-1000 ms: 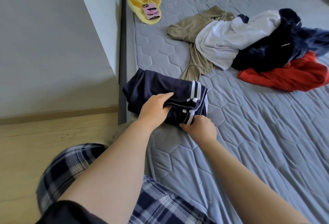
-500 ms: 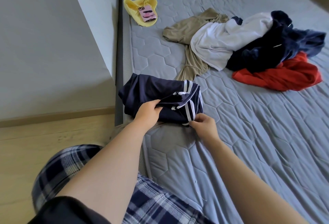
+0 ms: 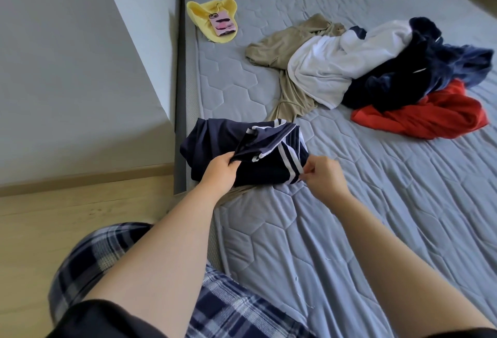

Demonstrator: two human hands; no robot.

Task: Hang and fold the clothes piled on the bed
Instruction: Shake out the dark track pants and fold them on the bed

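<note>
A grey quilted mattress fills the frame as a person in checked trousers works through laundry at its near left corner. A loose pile of tan, white, dark navy and red clothes sprawls well beyond the hands, up and to the right, closer to the right hand than the left. Directly ahead of both hands lies the piece being folded, a navy sports garment with white stripes, bundled at the mattress edge with its long axis running side to side between them. The left hand grips a raised flap of it, fingers curled round the fold. The right hand pinches the striped corner at the bundle's near right end. The next fold looks to turn on laying that flap flat across the bundle. Far beyond the left hand, near the wall side, a crumpled yellow cloth cradles a pink-cased phone, the only thing here holding another.
</note>
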